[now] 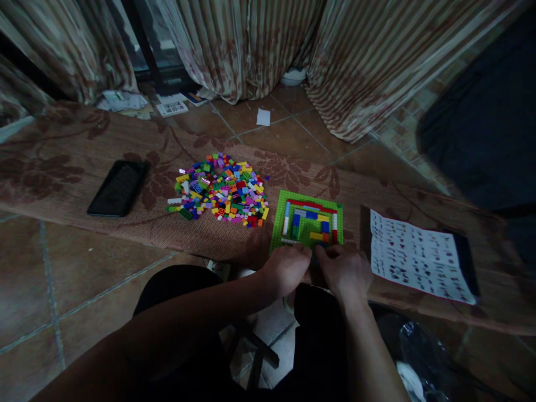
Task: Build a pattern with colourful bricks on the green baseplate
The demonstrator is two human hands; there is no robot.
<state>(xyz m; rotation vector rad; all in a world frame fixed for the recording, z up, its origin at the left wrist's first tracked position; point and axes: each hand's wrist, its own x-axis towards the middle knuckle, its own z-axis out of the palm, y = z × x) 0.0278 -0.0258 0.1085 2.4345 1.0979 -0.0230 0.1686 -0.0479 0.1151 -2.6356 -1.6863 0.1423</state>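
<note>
A green baseplate point(277, 224) lies on the cloth-covered bench, with rows of red, white, blue and yellow bricks point(312, 215) forming nested outlines on it. My left hand point(290, 267) is curled at the plate's near edge, fingers closed; whatever it may hold is hidden. Just right of it, my right hand point(344, 269) rests at the near right part of the plate, its fingers drawn together near a small dark blue piece. What it grips is too small and dark to make out. Left of the plate spreads a pile of loose coloured bricks point(228, 192).
A black phone point(117, 188) lies at the bench's left. To the right, a printed sheet point(419, 254) lies over a dark flat object. Papers point(123, 101) lie beyond the far edge, before striped curtains point(247, 44). A clear plastic bag point(422, 352) is below the near right edge.
</note>
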